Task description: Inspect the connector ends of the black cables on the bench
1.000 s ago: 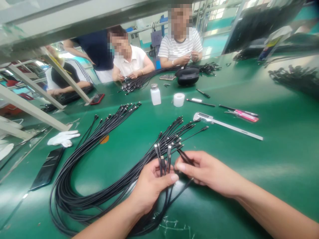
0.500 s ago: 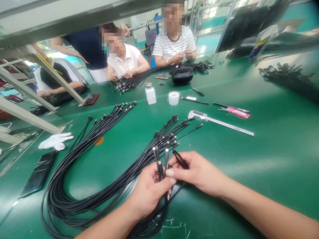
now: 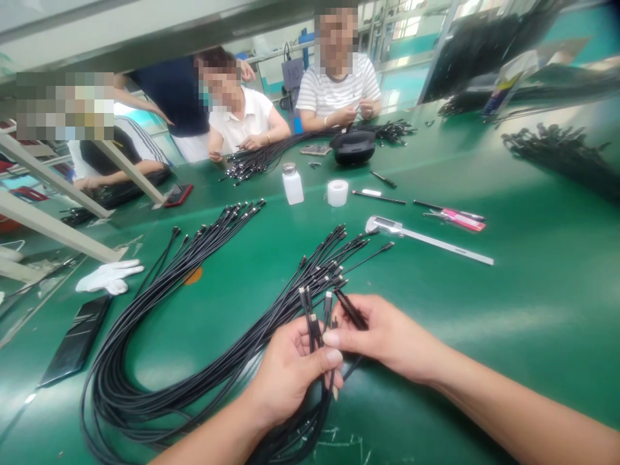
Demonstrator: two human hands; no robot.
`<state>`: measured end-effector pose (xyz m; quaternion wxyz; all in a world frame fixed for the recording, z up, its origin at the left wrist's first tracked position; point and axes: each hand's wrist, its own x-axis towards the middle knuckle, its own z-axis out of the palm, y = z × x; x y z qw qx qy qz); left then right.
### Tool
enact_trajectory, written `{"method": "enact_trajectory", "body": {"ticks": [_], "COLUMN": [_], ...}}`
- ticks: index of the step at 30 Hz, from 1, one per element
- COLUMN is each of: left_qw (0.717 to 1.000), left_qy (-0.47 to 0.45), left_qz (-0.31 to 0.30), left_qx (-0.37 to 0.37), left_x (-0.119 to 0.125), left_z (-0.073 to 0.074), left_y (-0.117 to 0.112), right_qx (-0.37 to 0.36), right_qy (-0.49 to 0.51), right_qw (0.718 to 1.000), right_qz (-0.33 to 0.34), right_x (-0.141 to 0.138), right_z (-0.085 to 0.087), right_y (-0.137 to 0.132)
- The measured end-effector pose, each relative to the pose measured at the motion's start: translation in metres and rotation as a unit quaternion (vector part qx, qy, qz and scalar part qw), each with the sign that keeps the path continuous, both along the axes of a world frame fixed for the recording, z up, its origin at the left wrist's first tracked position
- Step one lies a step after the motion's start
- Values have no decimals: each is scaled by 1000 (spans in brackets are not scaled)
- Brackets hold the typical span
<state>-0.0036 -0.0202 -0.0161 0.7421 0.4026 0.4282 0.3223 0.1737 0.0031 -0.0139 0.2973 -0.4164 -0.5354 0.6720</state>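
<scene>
My left hand [image 3: 290, 368] is closed around several black USB cables, their metal-tipped plugs [image 3: 314, 323] pointing up above its fingers. Against it, my right hand [image 3: 387, 336] pinches at one of these plugs, thumb beside the left thumb. A slim dark tool [image 3: 351, 310], pen-like, rests in the right hand; its exact kind is hidden by the fingers. The held cables run down below the hands. Beyond and to the left lies a big bundle of black cables [image 3: 194, 381] bent in a U, both sets of plug ends fanned out on the green table [image 3: 484, 342].
A digital caliper [image 3: 436, 242], tape roll [image 3: 338, 193], white bottle [image 3: 292, 184] and pens [image 3: 380, 197] lie ahead. A white glove [image 3: 109, 278] and phone [image 3: 75, 339] are at left. Two people [image 3: 339, 90] handle cables across the table. More cables [image 3: 557, 152] lie at right.
The plugs in my left hand have shifted slightly to the right and spread a little. My right fingers have turned one plug a bit. Both hands keep nearly the same place.
</scene>
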Motion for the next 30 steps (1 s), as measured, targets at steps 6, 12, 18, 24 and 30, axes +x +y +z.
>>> {"method": "enact_trajectory", "body": {"ticks": [6, 12, 18, 24, 30], "left_qw": [1000, 1000, 999, 998, 999], "left_qy": [6, -5, -27, -22, 4], "left_qz": [-23, -12, 28, 50, 33], "left_qx": [-2, -15, 36, 30, 17], "left_x": [1, 3, 0, -5, -5], "left_z": [1, -4, -13, -1, 1], "left_y": [-2, -6, 1, 1, 4], "right_qx": [7, -40, -91, -73, -29], "right_qy": [29, 47, 31, 63, 39], "right_qw": [999, 998, 995, 995, 996], "right_qz": [-17, -8, -2, -28, -74], "right_x": [-1, -4, -3, -2, -2], "right_z": [6, 10, 2, 3, -1], "right_y": [0, -3, -1, 1, 0]}}
